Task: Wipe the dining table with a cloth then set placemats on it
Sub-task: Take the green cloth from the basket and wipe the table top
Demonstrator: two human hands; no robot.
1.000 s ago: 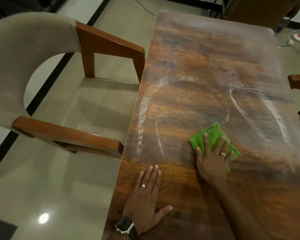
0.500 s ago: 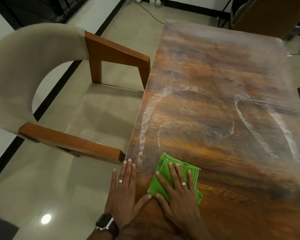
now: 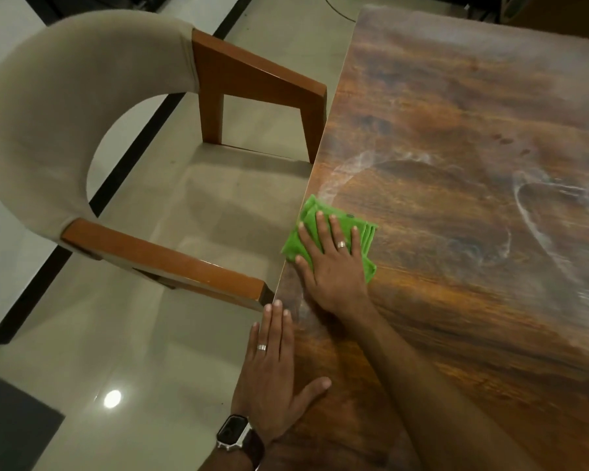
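1. The step in hand is the wiping. The right hand lies flat on a folded green cloth at the left edge of the dining table, about mid-frame, with the cloth's left corner just overhanging that edge.
2. Its fingers are straight and slightly spread over the cloth, pressing down, not pinching it. A ring shows on one finger.
3. The left hand rests palm-down at the table's edge in the lower centre of the frame. Its fingers lie straight and close together with the thumb out to the right, and it holds nothing. A watch sits on that wrist.
4. Pale streaks curve across the wood to the right of the cloth and above it, so much of the surface looks unfinished.
5. To wipe well, I judge that the palm should keep even pressure and that strokes should overlap, sweeping through the streaks instead of round them.
6. Near the edge the folds could slip off, so the fingers should stay on top of the layers.
7. A chair with wooden arms stands at the left, close to the table, and could catch the cloth.
8. No placemats are in view, so that part of the task is not yet begun.
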